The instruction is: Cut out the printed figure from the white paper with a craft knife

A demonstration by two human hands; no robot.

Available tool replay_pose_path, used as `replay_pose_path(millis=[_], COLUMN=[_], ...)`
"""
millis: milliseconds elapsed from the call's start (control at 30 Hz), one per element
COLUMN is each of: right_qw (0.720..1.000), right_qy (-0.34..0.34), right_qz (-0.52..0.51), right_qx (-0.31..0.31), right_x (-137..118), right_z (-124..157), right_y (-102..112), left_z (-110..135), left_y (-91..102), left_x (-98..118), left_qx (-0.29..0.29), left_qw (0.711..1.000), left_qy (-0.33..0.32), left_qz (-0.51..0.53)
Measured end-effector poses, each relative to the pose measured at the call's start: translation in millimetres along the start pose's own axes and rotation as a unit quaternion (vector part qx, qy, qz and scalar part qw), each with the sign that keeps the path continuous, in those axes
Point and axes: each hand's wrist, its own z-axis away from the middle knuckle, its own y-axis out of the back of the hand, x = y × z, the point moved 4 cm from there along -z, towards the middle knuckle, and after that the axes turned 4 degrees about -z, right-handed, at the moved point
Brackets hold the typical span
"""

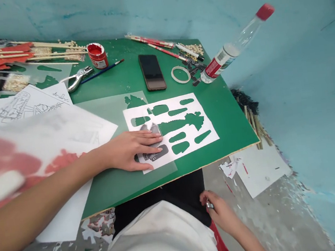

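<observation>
My left hand (129, 149) lies flat, fingers stretched out, pressing on a white paper stencil (207, 130) with cut-out shapes and on a clear plastic sheet (107, 108) under it, on the green board (229, 109). A grey printed piece (155, 155) shows beneath the fingers. My right hand (219, 212) is down below the board's front edge, beside my lap, fingers curled round a small metallic thing (209, 206) that I cannot make out.
On the board: a black phone (152, 71), tape ring (181, 74), red paint pot (97, 55), brush (102, 71), metal punch pliers (77, 77), pencils (157, 45), a tilted clear bottle with red cap (234, 48). Printed sheets (27, 104) and sticks (9, 53) lie left. Paper scraps (252, 168) litter the floor.
</observation>
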Motion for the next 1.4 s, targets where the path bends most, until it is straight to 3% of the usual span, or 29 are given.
replay_pose_path(millis=[133, 367, 600, 800, 900, 1033, 1200, 1400], right_qw=[0.976, 0.870, 0.762, 0.729, 0.684, 0.629, 0.573, 0.565], right_qy=[0.058, 0.075, 0.096, 0.151, 0.150, 0.119, 0.145, 0.130], right_qz=[-0.200, -0.464, -0.623, -0.643, -0.696, -0.759, -0.781, -0.784], right_qx=[0.069, 0.145, 0.149, 0.180, 0.160, 0.120, 0.202, 0.222], right_x=[-45.4, -120.6, -171.9, -220.1, -240.0, -254.7, -256.0, -257.4], right_z=[8.7, -3.3, -26.8, -46.6, -61.8, -84.8, -100.3, -107.3], right_y=[17.2, 27.9, 36.6, 48.8, 53.0, 50.4, 49.8, 46.6], left_z=[-0.4, -0.1, 0.4, 0.1, 0.3, -0.2, -1.2, -1.1], left_y=[-0.1, -2.9, -4.0, -3.8, -4.2, -5.0, -4.3, -4.7], left_x=[0.3, -1.0, -1.1, -0.1, 0.1, -0.1, 0.3, -0.1], left_qx=[-0.004, 0.000, 0.004, 0.012, 0.020, 0.018, 0.013, 0.012], left_qw=[1.000, 1.000, 1.000, 1.000, 1.000, 1.000, 1.000, 1.000], left_qy=[-0.001, 0.000, -0.001, 0.000, -0.002, 0.001, 0.003, 0.005], left_qz=[-0.003, -0.009, -0.006, -0.003, 0.004, 0.011, 0.015, 0.010])
